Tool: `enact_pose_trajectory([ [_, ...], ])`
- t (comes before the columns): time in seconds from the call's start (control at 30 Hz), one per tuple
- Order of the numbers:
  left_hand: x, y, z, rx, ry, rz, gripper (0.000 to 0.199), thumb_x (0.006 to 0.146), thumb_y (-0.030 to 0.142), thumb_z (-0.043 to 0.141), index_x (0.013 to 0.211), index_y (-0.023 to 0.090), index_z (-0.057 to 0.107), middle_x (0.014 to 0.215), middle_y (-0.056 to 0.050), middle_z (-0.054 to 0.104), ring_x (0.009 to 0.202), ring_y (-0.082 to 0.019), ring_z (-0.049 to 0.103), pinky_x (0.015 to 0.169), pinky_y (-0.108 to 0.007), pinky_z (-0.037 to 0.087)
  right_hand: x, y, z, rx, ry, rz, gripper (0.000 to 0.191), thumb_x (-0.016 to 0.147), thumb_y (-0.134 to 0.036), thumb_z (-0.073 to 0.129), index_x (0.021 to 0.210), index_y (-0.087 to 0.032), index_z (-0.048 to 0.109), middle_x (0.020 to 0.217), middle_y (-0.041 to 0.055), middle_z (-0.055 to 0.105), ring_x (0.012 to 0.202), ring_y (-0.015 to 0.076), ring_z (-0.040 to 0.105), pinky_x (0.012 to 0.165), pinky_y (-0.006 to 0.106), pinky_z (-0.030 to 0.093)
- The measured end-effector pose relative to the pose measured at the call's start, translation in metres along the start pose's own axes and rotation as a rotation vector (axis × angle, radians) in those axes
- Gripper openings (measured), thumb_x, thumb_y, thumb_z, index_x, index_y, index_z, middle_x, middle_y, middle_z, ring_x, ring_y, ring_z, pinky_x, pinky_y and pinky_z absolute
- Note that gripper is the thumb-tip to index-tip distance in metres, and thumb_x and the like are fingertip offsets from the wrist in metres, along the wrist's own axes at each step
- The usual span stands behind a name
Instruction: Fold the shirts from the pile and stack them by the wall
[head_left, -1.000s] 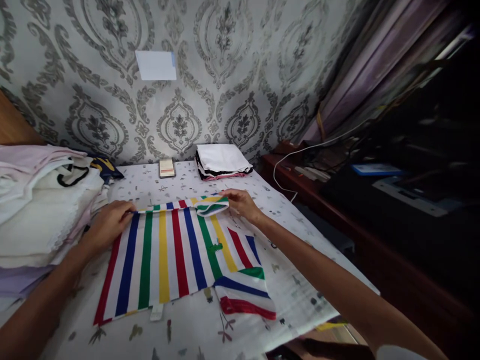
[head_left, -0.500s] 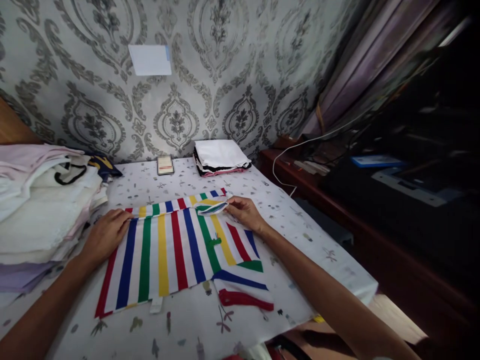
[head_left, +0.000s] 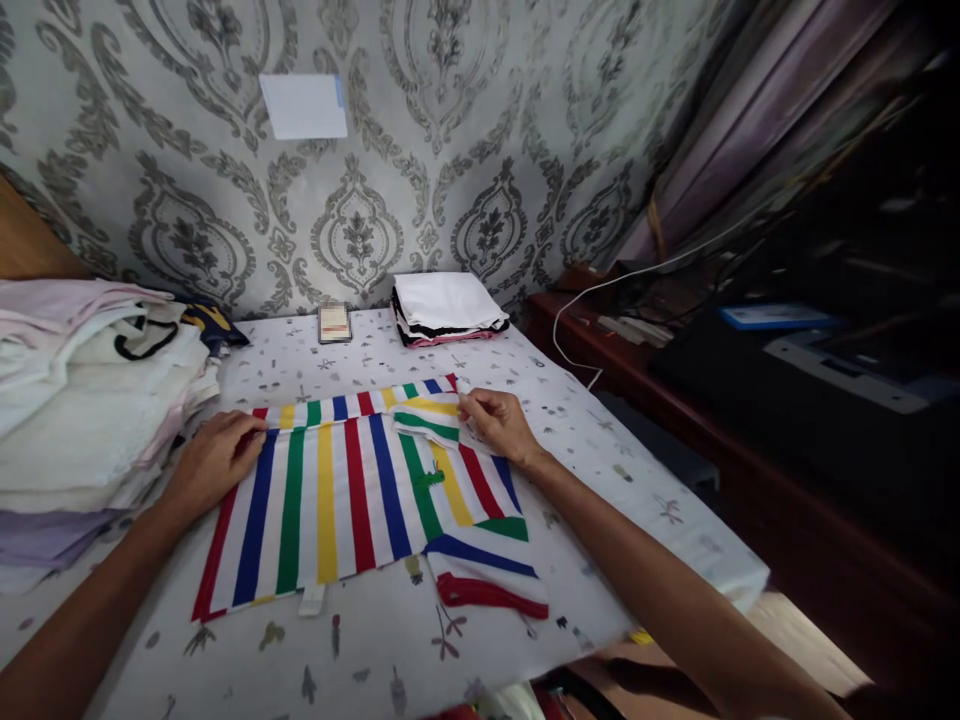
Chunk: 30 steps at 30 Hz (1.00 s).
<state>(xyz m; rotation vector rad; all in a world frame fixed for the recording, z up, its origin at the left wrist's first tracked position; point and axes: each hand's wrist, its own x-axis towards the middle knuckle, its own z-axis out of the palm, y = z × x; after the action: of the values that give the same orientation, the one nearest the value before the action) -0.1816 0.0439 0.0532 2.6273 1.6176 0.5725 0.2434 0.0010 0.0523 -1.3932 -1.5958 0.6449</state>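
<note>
A striped T-shirt [head_left: 337, 500] in red, blue, green, yellow and white lies spread across the patterned sheet, its far side folded over in a strip. A small green crocodile shape marks it. My left hand [head_left: 214, 455] is closed at the left end of the folded strip, fingertips pinching the cloth. At the other end my right hand [head_left: 499, 425] pinches the edge of the far sleeve, which lies folded inward over the shirt. The near sleeve, with a red cuff, sticks out toward me. A white tag pokes from the near edge.
To the left is a tall heap of clothes [head_left: 90, 400]. A folded stack [head_left: 450, 300] and a small card-like box [head_left: 334, 323] sit by the wall. A white cable [head_left: 556, 335] runs over the dark red furniture [head_left: 630, 370] at right.
My right hand has laid the raised sleeve flatter onto the shirt, and its green and yellow stripes show more. My left hand stays at the same corner. The view has shifted slightly.
</note>
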Motion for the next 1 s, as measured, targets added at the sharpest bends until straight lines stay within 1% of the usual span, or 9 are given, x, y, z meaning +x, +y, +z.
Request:
enact_pose_trajectory([
  [0.07, 0.000, 0.002, -0.001, 0.000, 0.010, -0.001, 0.038, 0.093, 0.048, 0.038, 0.100, 0.022, 0.066, 0.102, -0.009, 0.068, 0.100, -0.028, 0.061, 0.094, -0.042, 0.047, 0.006, -0.006, 0.003, -0.159, 0.046, -0.091, 0.044, 0.096, -0.052, 0.047, 0.073, -0.020, 0.066, 0.064, 0.0029, 0.065, 0.059, 0.0171, 0.059, 0.061, 0.030, 0.049],
  [0.17, 0.001, 0.007, -0.006, 0.001, -0.003, 0.007, 0.038, 0.094, 0.048, 0.038, 0.094, 0.022, 0.066, 0.097, -0.008, 0.069, 0.096, -0.026, 0.061, 0.093, -0.041, 0.046, 0.020, -0.009, 0.014, -0.399, -0.050, -0.207, 0.040, 0.098, -0.044, 0.041, 0.104, -0.019, 0.072, 0.107, 0.0107, 0.074, 0.100, 0.0255, 0.068, 0.091, 0.037, 0.053],
  [0.23, 0.001, 0.009, -0.009, -0.006, -0.011, -0.011, 0.040, 0.094, 0.049, 0.037, 0.087, 0.021, 0.065, 0.093, -0.009, 0.069, 0.094, -0.026, 0.061, 0.091, -0.039, 0.046, 0.028, -0.003, 0.025, -0.544, -0.150, -0.229, 0.049, 0.099, -0.047, 0.039, 0.127, -0.016, 0.065, 0.134, 0.0145, 0.065, 0.126, 0.0298, 0.058, 0.108, 0.043, 0.046],
  [0.3, 0.002, 0.006, -0.012, -0.037, 0.025, -0.089, 0.041, 0.094, 0.050, 0.036, 0.084, 0.020, 0.063, 0.090, -0.009, 0.070, 0.091, -0.025, 0.062, 0.088, -0.037, 0.047, 0.033, 0.008, 0.037, -0.680, -0.228, -0.230, 0.063, 0.099, -0.055, 0.035, 0.140, -0.013, 0.055, 0.148, 0.0177, 0.053, 0.140, 0.0332, 0.045, 0.116, 0.049, 0.038],
  [0.43, 0.008, -0.012, -0.012, -0.150, 0.142, -0.308, 0.036, 0.092, 0.045, 0.039, 0.093, 0.019, 0.063, 0.094, -0.008, 0.073, 0.088, -0.023, 0.065, 0.084, -0.034, 0.050, 0.035, 0.031, 0.050, -0.810, -0.282, -0.241, 0.077, 0.098, -0.067, 0.022, 0.149, -0.014, 0.046, 0.155, 0.0176, 0.045, 0.146, 0.0340, 0.037, 0.119, 0.055, 0.031],
  [0.57, 0.025, -0.021, -0.004, -0.116, 0.071, -0.375, 0.033, 0.089, 0.042, 0.044, 0.096, 0.017, 0.065, 0.098, -0.010, 0.073, 0.092, -0.024, 0.066, 0.085, -0.035, 0.051, 0.034, 0.031, 0.049, -0.859, -0.316, -0.214, 0.079, 0.098, -0.067, 0.019, 0.151, -0.014, 0.043, 0.158, 0.0175, 0.040, 0.148, 0.0334, 0.035, 0.120, 0.054, 0.030],
  [0.73, 0.041, -0.015, 0.008, 0.106, -0.036, -0.383, 0.039, 0.089, 0.051, 0.048, 0.094, 0.017, 0.067, 0.092, -0.011, 0.072, 0.095, -0.028, 0.066, 0.086, -0.037, 0.050, 0.031, 0.019, 0.048, -0.888, -0.343, -0.187, 0.078, 0.098, -0.068, 0.020, 0.154, -0.017, 0.040, 0.160, 0.0150, 0.038, 0.149, 0.0316, 0.032, 0.122, 0.052, 0.026],
  [0.87, 0.039, -0.008, 0.006, 0.209, -0.086, -0.400, 0.031, 0.087, 0.036, 0.052, 0.108, 0.017, 0.065, 0.099, -0.011, 0.071, 0.100, -0.028, 0.065, 0.087, -0.037, 0.050, 0.030, 0.016, 0.048, -0.891, -0.362, -0.164, 0.072, 0.098, -0.068, 0.023, 0.155, -0.027, 0.040, 0.161, 0.0102, 0.038, 0.150, 0.0309, 0.031, 0.122, 0.054, 0.024],
  [1.0, 0.033, 0.011, -0.003, 0.386, -0.065, -0.401, 0.034, 0.088, 0.021, 0.045, 0.117, 0.015, 0.062, 0.113, -0.016, 0.067, 0.108, -0.032, 0.062, 0.089, -0.043, 0.049, 0.030, 0.015, 0.048, -0.889, -0.361, -0.167, 0.070, 0.099, -0.066, 0.023, 0.154, -0.027, 0.042, 0.161, 0.0109, 0.038, 0.151, 0.0313, 0.029, 0.122, 0.054, 0.024],
])
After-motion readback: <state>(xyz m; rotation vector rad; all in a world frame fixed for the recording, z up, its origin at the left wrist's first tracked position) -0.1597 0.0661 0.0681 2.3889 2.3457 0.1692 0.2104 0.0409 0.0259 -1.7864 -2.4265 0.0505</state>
